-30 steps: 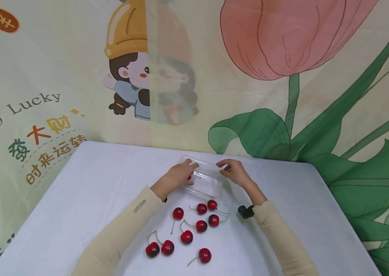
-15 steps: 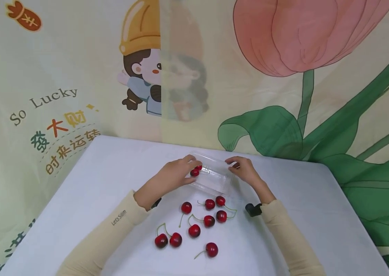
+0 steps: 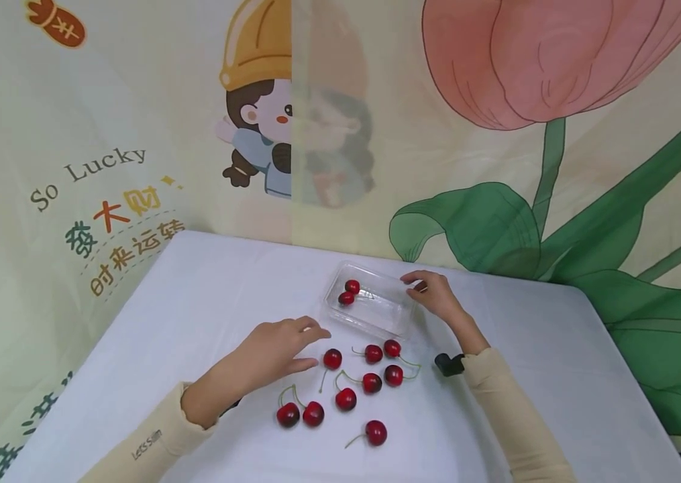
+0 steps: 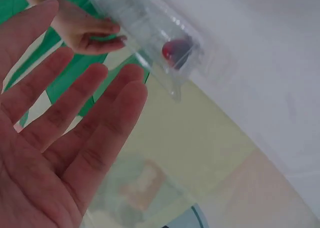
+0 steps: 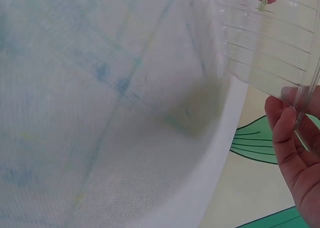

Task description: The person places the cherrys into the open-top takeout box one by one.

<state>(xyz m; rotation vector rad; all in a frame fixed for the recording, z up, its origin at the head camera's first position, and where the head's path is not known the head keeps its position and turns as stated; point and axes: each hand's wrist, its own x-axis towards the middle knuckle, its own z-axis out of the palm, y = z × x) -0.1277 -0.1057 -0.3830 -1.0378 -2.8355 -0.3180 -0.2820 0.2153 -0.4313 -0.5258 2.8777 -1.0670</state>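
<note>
A clear plastic box [image 3: 379,318] stands towards the back of the table, with two red cherries [image 3: 349,292] at its left end. My right hand [image 3: 435,295] pinches the box's right edge; in the right wrist view the thumb and fingers [image 5: 286,130] meet at its rim. My left hand [image 3: 274,352] hovers over the table in front of the box, holding nothing. Its fingers are spread and fairly straight in the left wrist view. Nearest to it lies a single cherry [image 3: 333,359] with its stem towards me, just beyond the fingertips.
Several more cherries lie in front of the box, among them a stem-joined pair [image 3: 300,414] at left and a lone cherry [image 3: 376,433] nearest me. A white cloth covers the table [image 3: 243,282]. A printed curtain [image 3: 340,228] hangs behind its back edge.
My left hand has let go of cherries in the box and drawn back towards me and left, leaving two cherries visible inside. The right hand stays at the box's edge.
</note>
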